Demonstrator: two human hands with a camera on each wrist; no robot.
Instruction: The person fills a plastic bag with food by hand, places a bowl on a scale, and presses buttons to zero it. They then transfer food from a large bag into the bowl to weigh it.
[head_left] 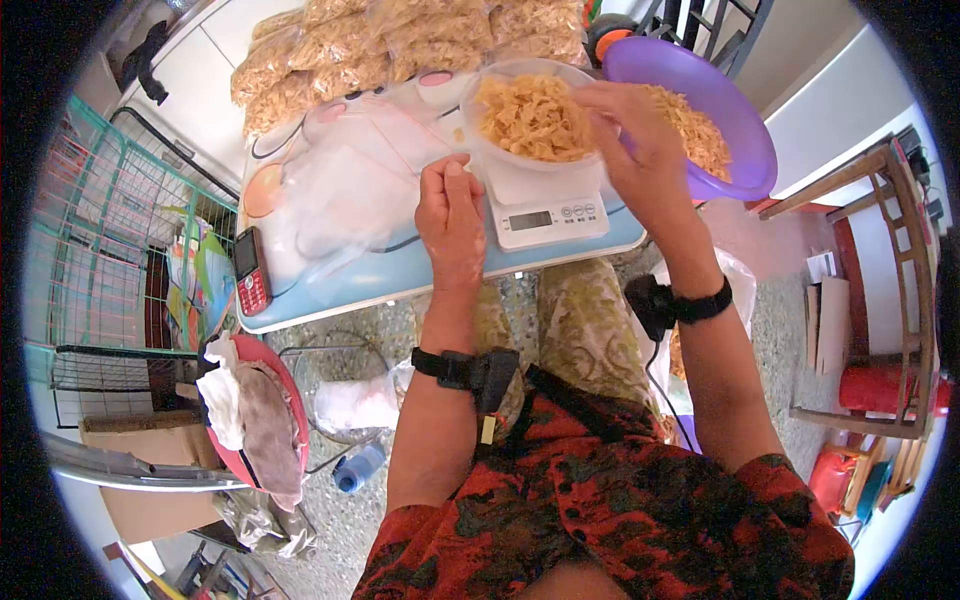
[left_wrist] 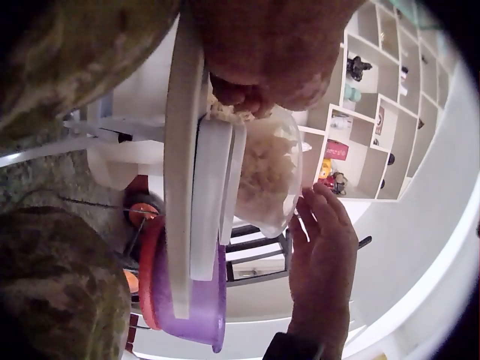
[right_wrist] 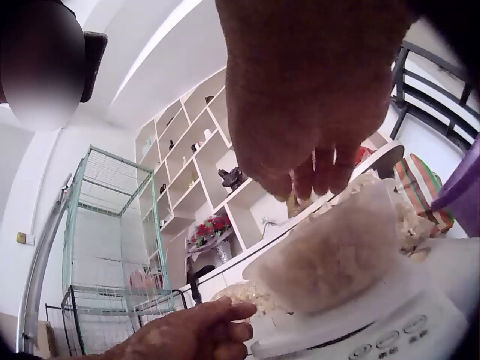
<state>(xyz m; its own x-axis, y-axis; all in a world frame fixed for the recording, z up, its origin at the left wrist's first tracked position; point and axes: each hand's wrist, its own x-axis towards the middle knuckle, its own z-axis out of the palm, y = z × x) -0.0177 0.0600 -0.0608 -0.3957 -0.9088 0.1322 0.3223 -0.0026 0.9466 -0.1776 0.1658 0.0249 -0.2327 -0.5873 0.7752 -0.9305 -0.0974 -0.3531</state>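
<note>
A clear bowl of yellowish chips (head_left: 535, 118) sits on a white digital scale (head_left: 550, 215) near the table's front edge. My right hand (head_left: 645, 150) is over the bowl's right side, fingers extended at the rim and the chips; whether they touch is unclear. In the left wrist view that hand (left_wrist: 326, 262) shows with straight, slightly spread fingers beside the bowl (left_wrist: 262, 176). Left of the scale, my left hand (head_left: 452, 225) hangs loosely curled, with nothing visible in it; the right wrist view also shows it (right_wrist: 184, 334). Clear plastic bags (head_left: 350, 170) lie to its left.
A purple basin (head_left: 745, 150) with more chips stands right of the bowl. Filled bags of chips (head_left: 410, 45) are piled along the table's back. A red phone (head_left: 251, 270) lies at the left edge. Beyond the table on the left stands a green wire rack (head_left: 110, 230).
</note>
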